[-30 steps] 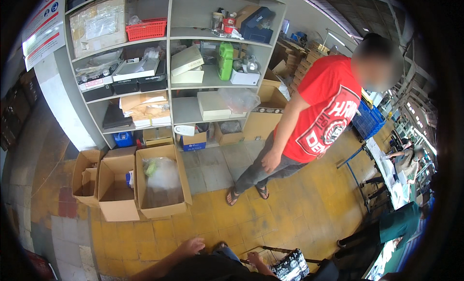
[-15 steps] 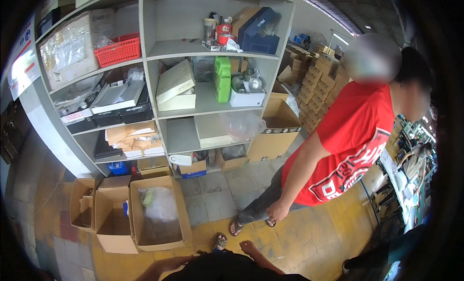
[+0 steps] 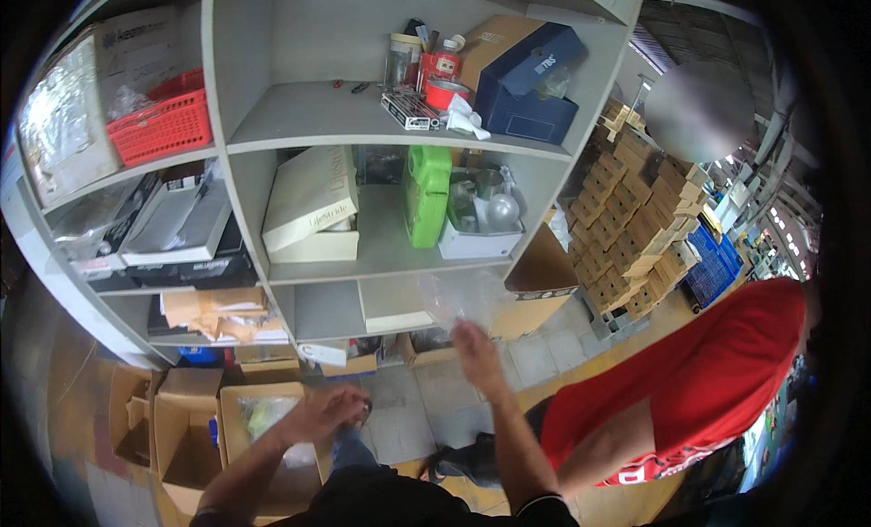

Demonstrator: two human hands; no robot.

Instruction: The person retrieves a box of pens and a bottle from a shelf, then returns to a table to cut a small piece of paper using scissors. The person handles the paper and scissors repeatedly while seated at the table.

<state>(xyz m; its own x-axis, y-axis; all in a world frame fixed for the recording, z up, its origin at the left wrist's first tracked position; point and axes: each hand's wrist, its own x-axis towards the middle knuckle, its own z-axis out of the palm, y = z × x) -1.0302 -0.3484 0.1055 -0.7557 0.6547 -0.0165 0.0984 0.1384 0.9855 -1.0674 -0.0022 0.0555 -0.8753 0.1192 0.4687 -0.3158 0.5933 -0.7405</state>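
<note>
My right hand (image 3: 475,350) is lifted in front of the lower shelf, its fingers loosely apart and a little blurred. Just beyond its fingertips hangs a clear plastic bag (image 3: 454,296) over the shelf edge; whether they touch I cannot tell. My left hand (image 3: 325,413) is held lower, fingers stretched out loosely, with nothing seen in it. Beneath it and to its left stands an open cardboard box (image 3: 234,427) with plastic bags inside. A pale flat box (image 3: 390,307) lies on the lower shelf next to the clear bag.
The grey shelving unit (image 3: 249,173) holds a cream shoebox (image 3: 313,200), a green case (image 3: 426,196), a white box of glassware (image 3: 481,241), a blue shoebox (image 3: 531,92) and a red basket (image 3: 161,123). A person in a red shirt (image 3: 680,382) bends close on my right. Stacked cartons (image 3: 626,228) stand behind.
I have come closer to the shelves. Both my hands have risen, the right one toward the clear bag. The person in red has bent down on my right.
</note>
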